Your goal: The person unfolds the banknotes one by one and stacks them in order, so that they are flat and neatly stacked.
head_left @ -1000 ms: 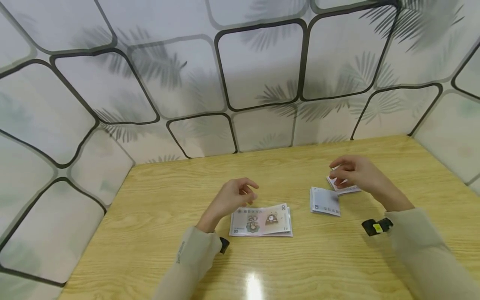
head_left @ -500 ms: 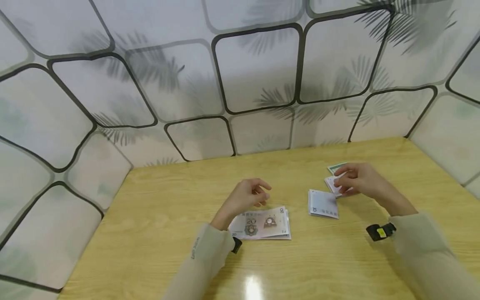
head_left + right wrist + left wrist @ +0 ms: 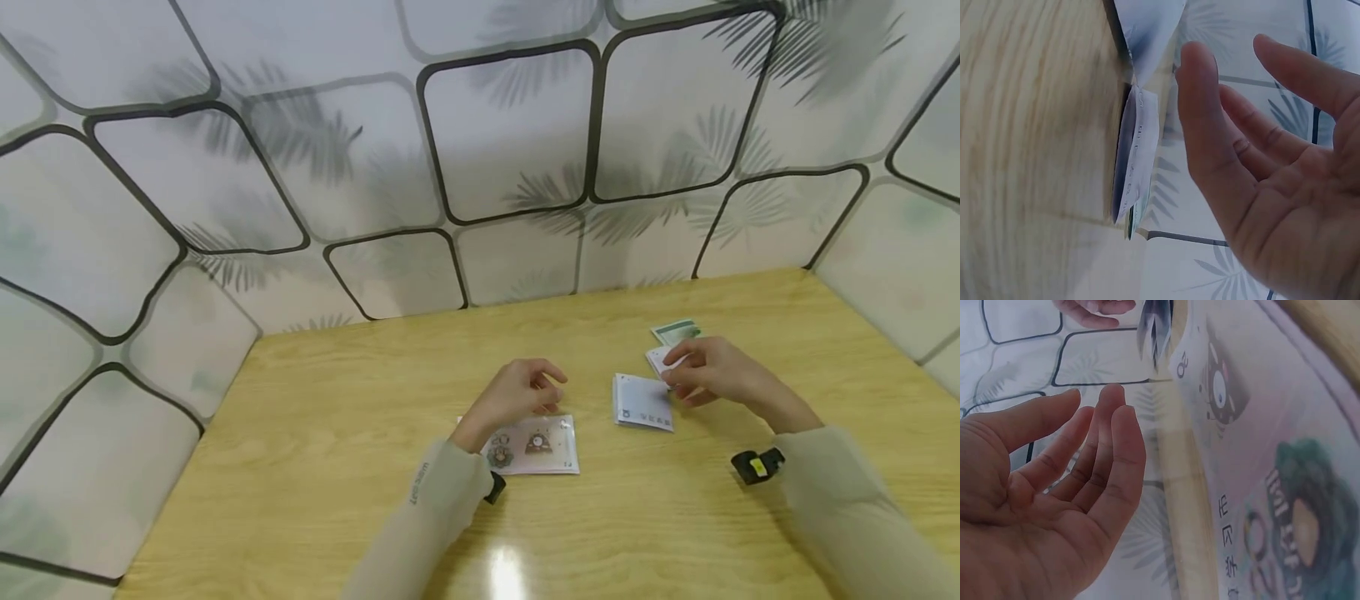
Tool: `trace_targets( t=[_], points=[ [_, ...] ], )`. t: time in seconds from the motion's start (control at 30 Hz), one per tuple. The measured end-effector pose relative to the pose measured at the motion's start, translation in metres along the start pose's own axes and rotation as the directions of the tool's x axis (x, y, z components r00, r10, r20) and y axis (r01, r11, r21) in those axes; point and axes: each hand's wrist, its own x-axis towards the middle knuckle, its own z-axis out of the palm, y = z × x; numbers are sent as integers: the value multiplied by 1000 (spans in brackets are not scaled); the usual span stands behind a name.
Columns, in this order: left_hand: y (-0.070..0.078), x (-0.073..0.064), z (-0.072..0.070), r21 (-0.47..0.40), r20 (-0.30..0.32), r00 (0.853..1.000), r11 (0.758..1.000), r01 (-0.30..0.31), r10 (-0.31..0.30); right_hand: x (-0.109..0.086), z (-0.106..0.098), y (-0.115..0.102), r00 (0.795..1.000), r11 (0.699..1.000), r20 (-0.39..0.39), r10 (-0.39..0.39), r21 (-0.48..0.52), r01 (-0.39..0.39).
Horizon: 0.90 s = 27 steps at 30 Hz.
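My left hand (image 3: 517, 392) hovers over a flat stack of 20-marked play banknotes (image 3: 551, 446), its fingers loosely bent around nothing; the forearm hides the stack's left part. In the left wrist view that hand (image 3: 1079, 500) is beside the printed banknote face (image 3: 1297, 487). To the right lies a folded bundle of pale banknotes (image 3: 642, 402). Just behind it is a second folded bundle (image 3: 657, 358), partly covered by my right hand (image 3: 720, 372). With relaxed fingers and nothing in it, the right hand (image 3: 1266, 169) stands apart from the folded notes (image 3: 1138, 153).
A green folded banknote bundle (image 3: 675, 331) lies farthest back, behind the right hand. All of it rests on a wood-grain table (image 3: 322, 467). A leaf-patterned wall covering (image 3: 517, 150) rises along the table's back edge and both sides.
My left hand has slid rightward over the 20-marked stack. My right hand has come nearer to me, from over the rear bundles towards the front folded bundle, uncovering the green one.
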Motion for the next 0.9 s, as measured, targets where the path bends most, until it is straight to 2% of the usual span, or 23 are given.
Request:
trace_targets(
  t=[0.47, 0.9],
  points=[
    [6, 17, 10, -27, -15, 998, 998, 54, -54, 4, 1, 1, 998, 998, 37, 54, -13, -54],
    [8, 29, 20, -69, 0, 994, 992, 109, -109, 3, 3, 5, 996, 996, 49, 81, 38, -83]
  ],
)
